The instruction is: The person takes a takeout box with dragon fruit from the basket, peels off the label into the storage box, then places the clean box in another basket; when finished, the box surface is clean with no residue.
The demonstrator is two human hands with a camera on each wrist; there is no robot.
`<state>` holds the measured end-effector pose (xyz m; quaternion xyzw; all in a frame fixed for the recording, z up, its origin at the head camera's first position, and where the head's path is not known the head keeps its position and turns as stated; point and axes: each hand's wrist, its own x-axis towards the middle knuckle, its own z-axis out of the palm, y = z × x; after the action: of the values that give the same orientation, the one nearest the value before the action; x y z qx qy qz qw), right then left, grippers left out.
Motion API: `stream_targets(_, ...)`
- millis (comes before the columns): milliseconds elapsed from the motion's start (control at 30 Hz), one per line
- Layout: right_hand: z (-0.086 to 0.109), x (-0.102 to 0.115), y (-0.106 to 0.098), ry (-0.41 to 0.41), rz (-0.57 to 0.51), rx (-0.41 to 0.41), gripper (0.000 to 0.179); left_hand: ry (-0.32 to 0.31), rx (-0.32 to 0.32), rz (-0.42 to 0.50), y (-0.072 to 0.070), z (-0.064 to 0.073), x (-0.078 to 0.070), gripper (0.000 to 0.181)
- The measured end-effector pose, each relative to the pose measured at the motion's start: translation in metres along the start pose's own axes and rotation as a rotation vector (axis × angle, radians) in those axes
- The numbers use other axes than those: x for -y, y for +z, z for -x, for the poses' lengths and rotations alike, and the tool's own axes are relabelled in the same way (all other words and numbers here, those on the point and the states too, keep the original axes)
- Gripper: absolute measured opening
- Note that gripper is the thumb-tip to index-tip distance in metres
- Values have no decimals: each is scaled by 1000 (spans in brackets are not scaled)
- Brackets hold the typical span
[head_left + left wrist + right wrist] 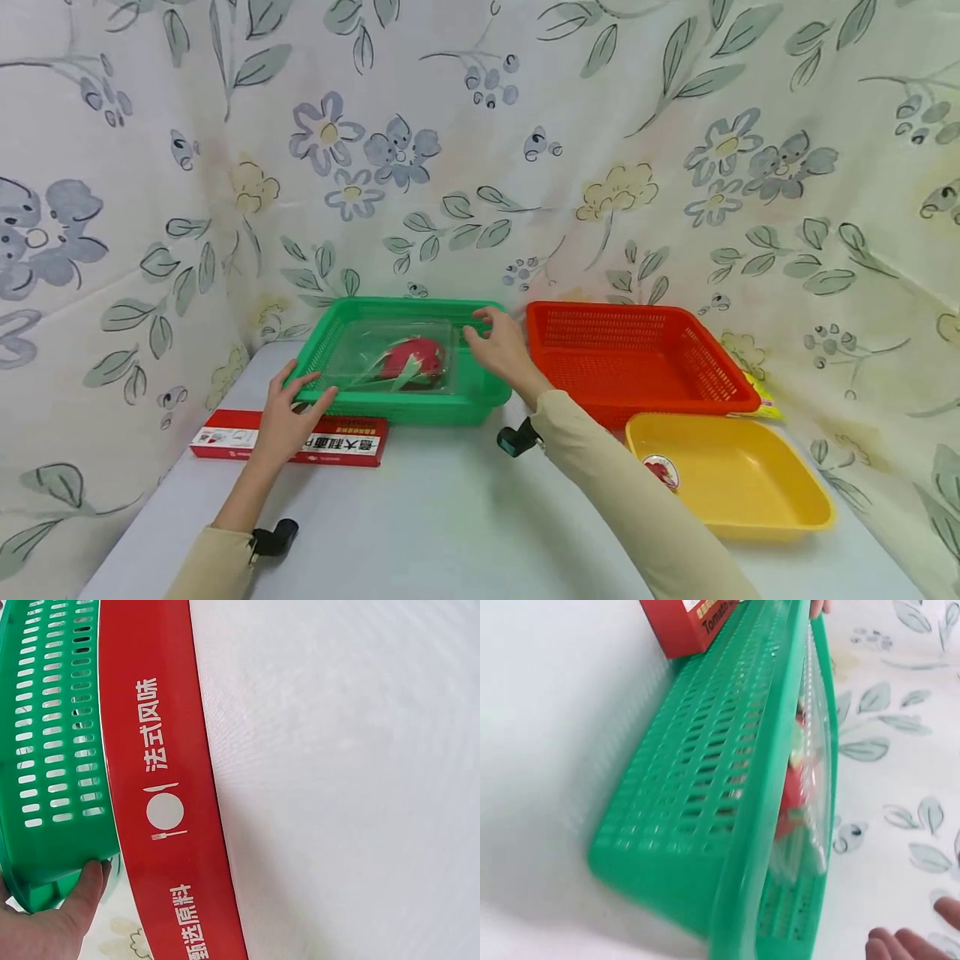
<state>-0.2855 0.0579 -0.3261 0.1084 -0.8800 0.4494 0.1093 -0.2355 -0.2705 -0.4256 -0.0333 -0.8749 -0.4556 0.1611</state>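
Observation:
A green basket [420, 408] stands at the back, with a clear plastic container [352, 350] inside it. Through the clear plastic a pink dragon fruit [420, 357] with green scales shows. My left hand [288, 417] grips the basket's front left corner; its thumb [88, 889] lies against the outside in the left wrist view. Over the basket's right side hovers my right hand [498, 346], apart from the container, fingers loosely bent around nothing. A red box [337, 440] with white lettering lies along the basket's front, partly behind my left hand.
To the right stands a red basket [615, 367]. A yellow tray [750, 475] with a round sticker sits in front of it. Behind the red basket's right corner a yellow packet [767, 402] peeks out. Floral cloth [480, 167] hangs behind the white table [420, 533].

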Motion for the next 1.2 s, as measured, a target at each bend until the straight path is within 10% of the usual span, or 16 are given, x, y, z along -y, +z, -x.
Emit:
stream_targets(567, 11, -22, -62, -117, 124, 42, 42, -4, -17, 3, -6, -2, 0, 61)
stream_targets(900, 34, -34, -81, -158, 275, 49, 49, -32, 64, -231, -13, -4, -14, 73)
stream_targets(1200, 46, -49, -87, -157, 209, 111, 49, -34, 40, -248, -2, -6, -19, 78)
